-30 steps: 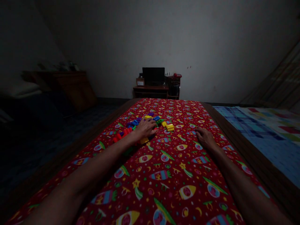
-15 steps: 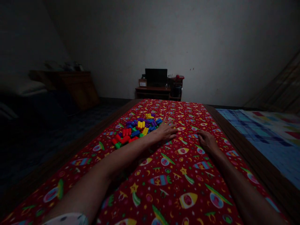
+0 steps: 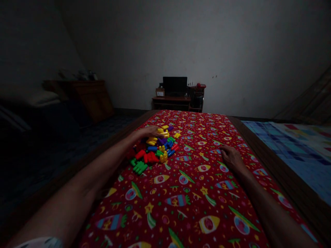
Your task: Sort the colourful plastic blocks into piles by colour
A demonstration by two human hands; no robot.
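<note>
Many plastic toy blocks (image 3: 151, 157) lay in a loose heap left of the middle of a red cloth (image 3: 186, 186) printed with rockets, stars and moons. Yellow, purple, blue, red and green pieces sat close together, some overlapping, with a green block (image 3: 140, 167) at the near edge and one small yellow block (image 3: 177, 135) just apart on the far right side. The left hand (image 3: 152, 131) reached over the far left of the heap, its fingers against the yellow pieces (whether they gripped one, I could not tell). The right hand (image 3: 232, 158) rested on the cloth well apart from the heap, its fingers loosely bent and partly open around nothing visible. Beyond stood a desk (image 3: 172, 99) with a dark monitor (image 3: 175, 86), and a wooden cabinet (image 3: 94, 100) to the left.
</note>
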